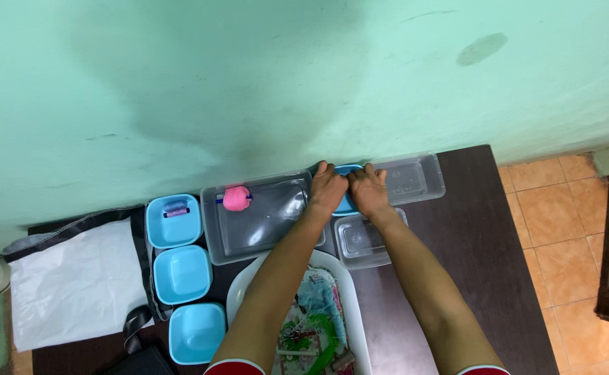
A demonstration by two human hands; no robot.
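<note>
A white plastic bag (75, 281) lies flat at the left edge of the table (485, 229). Beside it, three square blue tubs (179, 274) run in a column toward the near edge. Along the far edge stand a large clear box (269, 222) and a smaller clear box (412, 177), with a small lidded clear box (360, 243) just in front. Between them my left hand (326, 189) and right hand (369, 189) clasp a blue dish (346, 169).
</note>
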